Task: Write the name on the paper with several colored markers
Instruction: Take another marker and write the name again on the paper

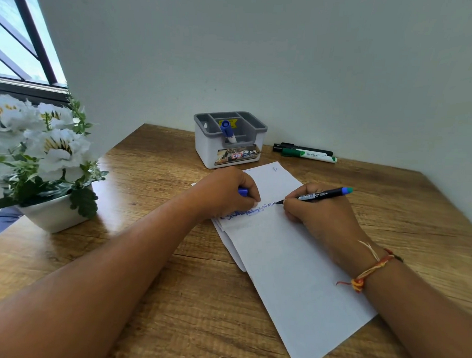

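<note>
A long white paper (pixel 293 262) lies slanted on the wooden table, with blue writing (pixel 244 213) near its far left part. My right hand (pixel 320 212) grips a black marker with a blue end (pixel 318 196), and its tip touches the paper at the end of the writing. My left hand (pixel 226 192) rests on the paper's left edge with its fingers curled round a blue marker cap (pixel 243 191). A blue-capped marker (pixel 227 131) stands in the grey organiser (pixel 230 151). A green marker (pixel 309 154) and a black marker (pixel 302 148) lie by the wall.
A white pot of white artificial flowers (pixel 41 156) stands at the table's left side, below a window (pixel 19 34). The wall runs close behind the organiser and along the right. More sheets (pixel 230 246) stick out under the paper's left edge.
</note>
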{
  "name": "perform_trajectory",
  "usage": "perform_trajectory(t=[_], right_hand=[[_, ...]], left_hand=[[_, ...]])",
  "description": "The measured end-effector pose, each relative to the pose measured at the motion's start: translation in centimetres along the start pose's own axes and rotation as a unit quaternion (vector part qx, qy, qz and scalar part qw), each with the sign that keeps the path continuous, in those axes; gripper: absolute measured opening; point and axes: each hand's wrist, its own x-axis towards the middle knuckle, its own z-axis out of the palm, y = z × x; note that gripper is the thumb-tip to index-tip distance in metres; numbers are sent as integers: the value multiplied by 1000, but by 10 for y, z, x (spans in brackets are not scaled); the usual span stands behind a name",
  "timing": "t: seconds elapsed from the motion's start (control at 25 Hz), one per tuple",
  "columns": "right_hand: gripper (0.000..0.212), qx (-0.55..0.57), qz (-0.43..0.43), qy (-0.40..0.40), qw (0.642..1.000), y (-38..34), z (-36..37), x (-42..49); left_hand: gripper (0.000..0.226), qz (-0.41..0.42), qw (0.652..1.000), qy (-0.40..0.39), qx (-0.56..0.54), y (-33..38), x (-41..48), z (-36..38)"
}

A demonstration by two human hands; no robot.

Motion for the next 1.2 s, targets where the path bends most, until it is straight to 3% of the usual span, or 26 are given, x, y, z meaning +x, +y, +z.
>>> perform_trajectory(t=[0.36,0.56,0.72,0.88,1.04,1.12,1.2], right_hand=[[4,2,5,5,1000,0,0,1],[6,-12,-36,-51,998,-3,1,-5],[4,-4,2,4,1000,-2,0,-1],[4,8,8,-3,1000,0,0,0],[7,107,27,-7,994,4,-2,7],[6,178,38,-12,983,6,-3,8],[10,199,33,-20,979,6,-4,8]], left_hand=[[13,3,1000,-1,2,0,0,-1],[13,9,1000,5,8,1,-1,-1],[14,5,1000,1,-2,2,-1,-1],[14,-3,1000,-2,3,3,-2,-2],[14,-2,1000,1,14,3,-4,-3],[17,-5,999,38,-2,3,-4,-5],[24,-32,988,103,-107,3,-4,-9]])
